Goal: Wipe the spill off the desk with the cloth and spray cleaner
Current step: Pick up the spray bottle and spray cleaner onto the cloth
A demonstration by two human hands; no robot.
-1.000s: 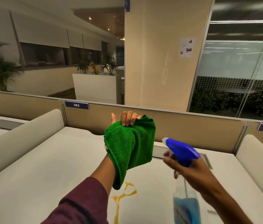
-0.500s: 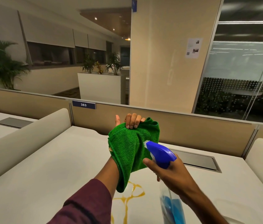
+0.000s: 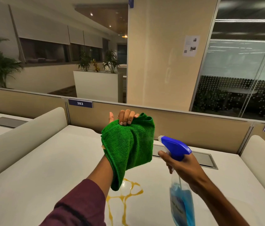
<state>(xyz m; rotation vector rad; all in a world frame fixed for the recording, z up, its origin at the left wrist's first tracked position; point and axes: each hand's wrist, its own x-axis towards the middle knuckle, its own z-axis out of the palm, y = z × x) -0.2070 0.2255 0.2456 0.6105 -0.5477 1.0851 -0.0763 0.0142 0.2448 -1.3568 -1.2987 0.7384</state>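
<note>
- Green cloth point(image 3: 128, 144): held up above the desk point(image 3: 47, 168), draped over the left hand point(image 3: 123, 119), fingers clenched on its top edge.
- Spray bottle point(image 3: 179, 185): right hand point(image 3: 187, 170) grasping its neck, blue nozzle facing the cloth.
- Spill point(image 3: 125, 198): yellow, on the desk below the cloth.

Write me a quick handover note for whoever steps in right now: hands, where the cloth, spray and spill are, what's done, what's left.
Left hand: raised above the desk, fingers closed on the green cloth, which hangs down over the wrist.
Right hand: gripping the spray bottle, blue nozzle aimed at the cloth, blue liquid inside.
Spill: yellow streaks on the white desk, below the cloth and between the arms; looks unwiped.
Done: both tools picked up.
Left: wet the cloth or the spill, then wipe the streaks off.
</note>
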